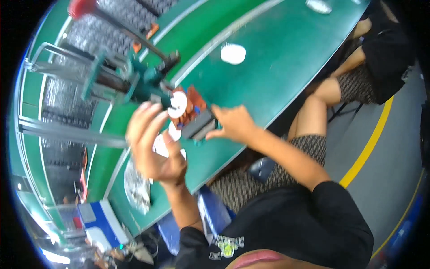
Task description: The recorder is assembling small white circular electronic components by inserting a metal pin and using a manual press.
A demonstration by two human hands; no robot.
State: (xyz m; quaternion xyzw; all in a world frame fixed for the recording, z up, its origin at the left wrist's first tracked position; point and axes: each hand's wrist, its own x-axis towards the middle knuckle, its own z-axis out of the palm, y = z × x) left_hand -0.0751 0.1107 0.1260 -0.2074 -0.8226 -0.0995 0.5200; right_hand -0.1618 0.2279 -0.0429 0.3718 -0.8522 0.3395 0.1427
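Observation:
A green hand press with a long lever and red knob stands at the upper left. Under its head lies a white round disc on an orange-brown holder, with a grey block along the near side. My right hand spans the block's right end between thumb and forefinger. Raised left of the press head, my left hand is slightly blurred. Its fingers are curved and apart, with nothing visible in them. Behind it, more white pieces lie partly hidden on the table.
The green table carries a white rounded piece farther back and a clear plastic bag at the left. A blue-and-white box stands at lower left. Another person sits at the right. Metal rails run along the left.

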